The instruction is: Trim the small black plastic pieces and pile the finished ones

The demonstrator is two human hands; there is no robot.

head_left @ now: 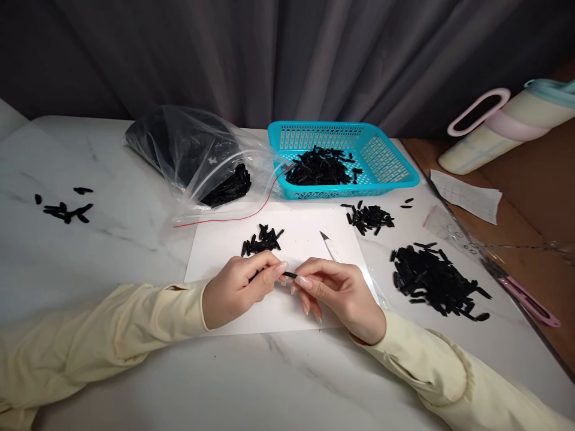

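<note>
Between my two hands a thin black strip (pixel 290 274) is pinched, one end in each. My left hand (pixel 247 284) is closed on it with thumb and fingertips. My right hand (pixel 339 290) grips the other end between thumb and index finger, its lower fingers hanging loosely. Both are just above a white sheet of paper (pixel 233 320). Behind the left hand lies a small pile of black pieces (pixel 263 239). A craft knife (pixel 331 246) rests on the sheet beyond my right hand, its blade pointing away. What the strip is made of, I cannot tell.
A turquoise basket (pixel 350 191) holds more black pieces, beside an open zip bag (pixel 179 149) of them. Loose piles lie at the right (pixel 435 281), nearer the basket (pixel 371 218) and far left (pixel 67 212). A pink-handled tool (pixel 530 299) and a tumbler (pixel 507 129) are at the right.
</note>
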